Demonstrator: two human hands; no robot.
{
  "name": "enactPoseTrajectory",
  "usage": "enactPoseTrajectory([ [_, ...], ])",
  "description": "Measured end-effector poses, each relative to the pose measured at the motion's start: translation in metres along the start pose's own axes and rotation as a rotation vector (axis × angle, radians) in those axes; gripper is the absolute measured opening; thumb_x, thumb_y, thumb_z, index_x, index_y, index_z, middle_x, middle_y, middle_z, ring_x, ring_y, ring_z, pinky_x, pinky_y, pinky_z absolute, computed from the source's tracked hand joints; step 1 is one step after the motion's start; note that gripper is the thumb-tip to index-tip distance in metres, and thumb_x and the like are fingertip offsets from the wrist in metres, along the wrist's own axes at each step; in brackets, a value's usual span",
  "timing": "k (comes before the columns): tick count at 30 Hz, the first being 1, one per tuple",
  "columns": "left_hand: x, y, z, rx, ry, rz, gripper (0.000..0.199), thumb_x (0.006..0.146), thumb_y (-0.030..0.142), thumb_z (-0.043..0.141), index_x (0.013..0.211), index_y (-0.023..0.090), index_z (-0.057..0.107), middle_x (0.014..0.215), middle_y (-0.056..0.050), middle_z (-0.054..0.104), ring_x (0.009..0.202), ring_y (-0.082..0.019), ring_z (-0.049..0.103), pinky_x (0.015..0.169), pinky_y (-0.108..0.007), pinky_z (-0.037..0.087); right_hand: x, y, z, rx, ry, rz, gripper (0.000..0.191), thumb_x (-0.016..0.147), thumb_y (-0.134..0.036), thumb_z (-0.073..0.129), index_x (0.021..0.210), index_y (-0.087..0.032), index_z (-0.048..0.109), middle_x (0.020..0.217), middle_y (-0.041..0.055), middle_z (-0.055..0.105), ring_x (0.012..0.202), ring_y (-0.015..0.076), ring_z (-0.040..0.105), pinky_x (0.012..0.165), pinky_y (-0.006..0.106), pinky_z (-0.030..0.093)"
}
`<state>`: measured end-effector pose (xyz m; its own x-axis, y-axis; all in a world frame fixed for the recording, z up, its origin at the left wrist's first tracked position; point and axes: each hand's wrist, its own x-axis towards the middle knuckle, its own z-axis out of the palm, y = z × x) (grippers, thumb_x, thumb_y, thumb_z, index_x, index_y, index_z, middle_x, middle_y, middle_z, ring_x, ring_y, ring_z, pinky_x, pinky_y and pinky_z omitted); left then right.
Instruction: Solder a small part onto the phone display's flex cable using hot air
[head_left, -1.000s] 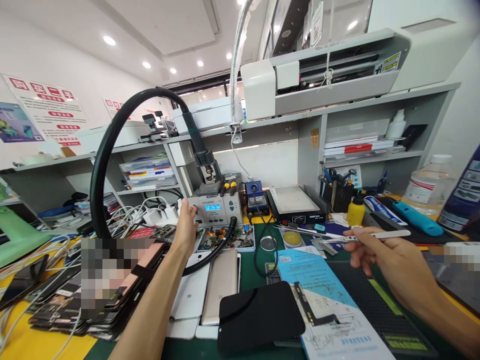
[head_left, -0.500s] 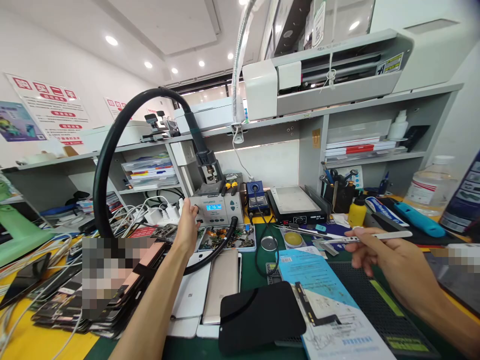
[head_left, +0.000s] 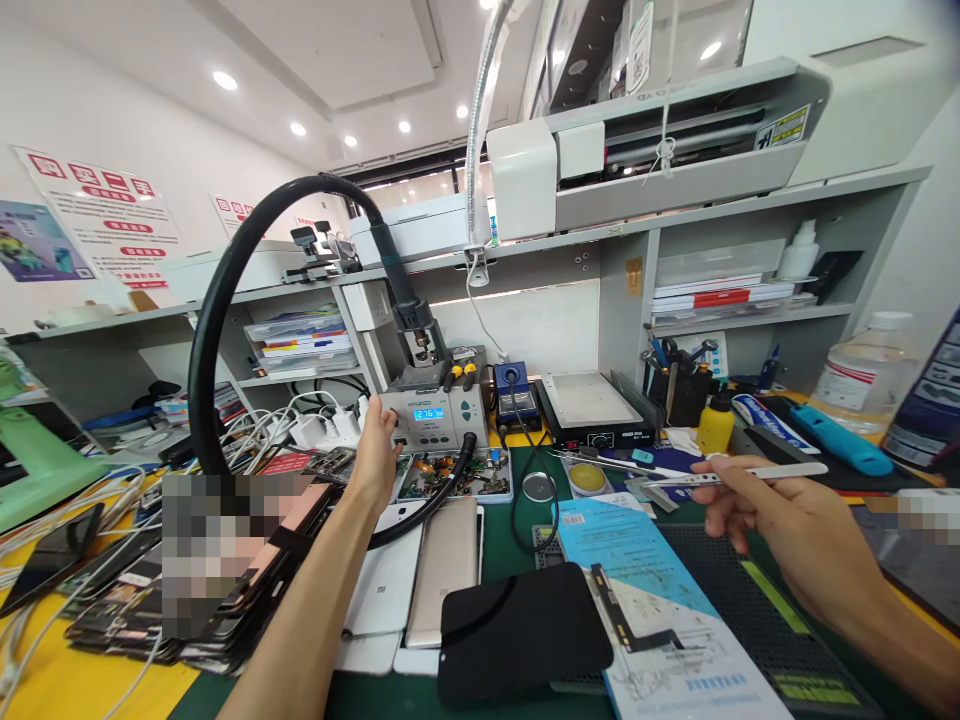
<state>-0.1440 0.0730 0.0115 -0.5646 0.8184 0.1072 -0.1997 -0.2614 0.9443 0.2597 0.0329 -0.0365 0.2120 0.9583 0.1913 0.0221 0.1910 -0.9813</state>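
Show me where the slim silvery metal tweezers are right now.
In the head view, the slim silvery metal tweezers are right of centre, held in the person's bare right hand, just below the yellow plastic bottle.

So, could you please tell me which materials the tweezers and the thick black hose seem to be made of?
Tweezers: probably metal, satin finish, judging by their pale silvery sheen. Thick black hose: perhaps rubber or flexible plastic, semi-matte, as it curves smoothly with soft highlights.

Ceiling spotlights glow white over a bright view, edges stretched, two patches pixelated.
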Motion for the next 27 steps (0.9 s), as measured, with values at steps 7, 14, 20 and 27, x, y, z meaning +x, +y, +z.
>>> enactPoseTrajectory([
  [7, 0.002, -0.002, -0.001, 0.019, -0.004, 0.002, 0.057, 0.099, 0.053, 0.058, 0.145, 0.021, 0.051, 0.158, -0.013, 0.043, 0.144, -0.035, 0.041, 0.12, -0.064, 0.028, -0.001, -0.002, 0.001, 0.005, 0.001, -0.001, 0.051, 0.078, -0.063, 0.079, 0.088, -0.014, 0.076, 0.07, 0.0094, 0.074, 0.05, 0.0173, 0.061, 0.036, 0.022, 0.044],
  [14, 0.01, -0.011, -0.005, 0.036, -0.012, 0.021, 0.057, 0.098, 0.054, 0.058, 0.145, 0.022, 0.051, 0.158, -0.013, 0.043, 0.144, -0.035, 0.041, 0.12, -0.064, 0.028, -0.002, -0.003, 0.001, 0.011, -0.005, 0.008, 0.051, 0.078, -0.063, 0.079, 0.089, -0.014, 0.075, 0.072, 0.0088, 0.075, 0.051, 0.0172, 0.063, 0.036, 0.022, 0.045],
  [20, 0.016, -0.017, -0.008, 0.066, -0.017, 0.036, 0.056, 0.098, 0.053, 0.059, 0.145, 0.021, 0.052, 0.157, -0.013, 0.045, 0.144, -0.035, 0.042, 0.12, -0.064, 0.029, -0.001, -0.003, 0.001, 0.015, -0.007, 0.006, 0.05, 0.077, -0.063, 0.08, 0.088, -0.014, 0.075, 0.072, 0.0085, 0.075, 0.051, 0.0169, 0.062, 0.035, 0.022, 0.045],
  [27, 0.017, -0.021, -0.009, 0.097, -0.003, 0.064, 0.055, 0.099, 0.054, 0.058, 0.143, 0.023, 0.053, 0.157, -0.012, 0.045, 0.143, -0.034, 0.043, 0.12, -0.062, 0.029, -0.001, -0.002, 0.001, 0.016, -0.007, 0.003, 0.046, 0.079, -0.06, 0.079, 0.087, -0.015, 0.076, 0.071, 0.0082, 0.075, 0.051, 0.0169, 0.062, 0.036, 0.022, 0.045],
])
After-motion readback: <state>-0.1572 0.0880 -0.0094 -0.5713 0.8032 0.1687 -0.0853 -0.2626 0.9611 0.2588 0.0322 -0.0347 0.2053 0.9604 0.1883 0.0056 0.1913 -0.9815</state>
